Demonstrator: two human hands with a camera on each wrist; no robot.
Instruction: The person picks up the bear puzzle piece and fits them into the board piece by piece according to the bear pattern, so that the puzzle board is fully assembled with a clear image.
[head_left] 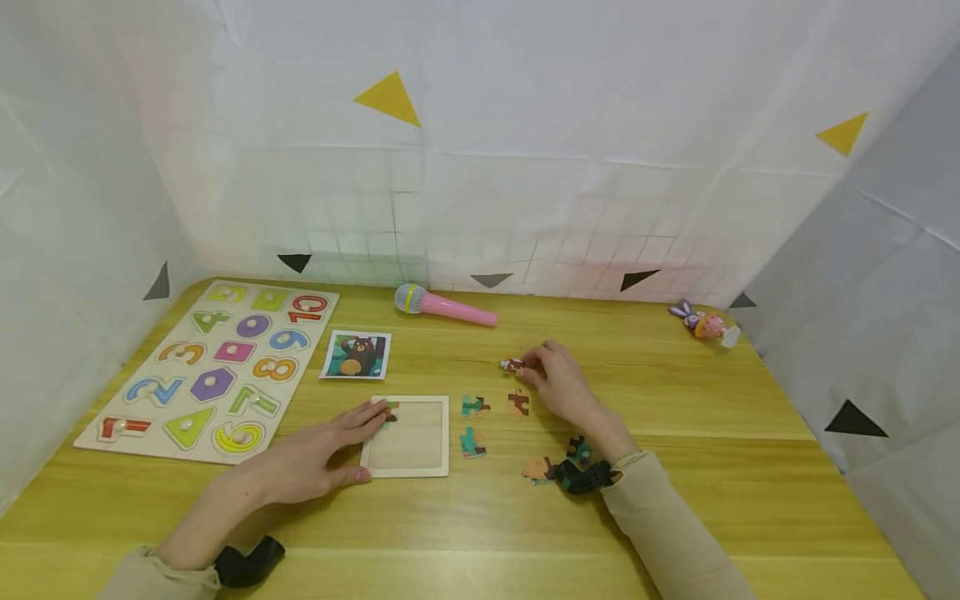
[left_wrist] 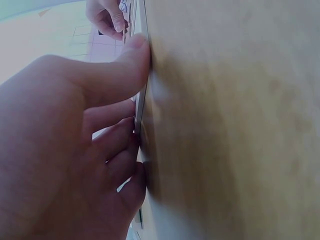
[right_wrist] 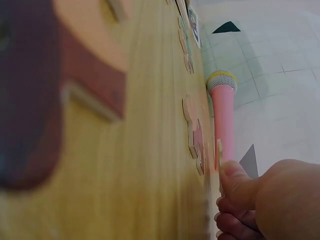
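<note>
My left hand rests on the left side of a wooden puzzle frame, fingers at its upper left corner and thumb at the lower left. A puzzle piece lies in that corner, partly hidden by the fingertips. My right hand pinches another piece beyond the frame's right side; in the right wrist view its thin edge shows above the thumb. Loose pieces lie nearby: two teal ones, a brown one, an orange-brown one and a dark green one beside the right wrist.
Behind the frame lies a bear picture card. A number-and-shape board covers the left side of the table. A pink toy microphone lies at the back, and a small rabbit figure at the far right.
</note>
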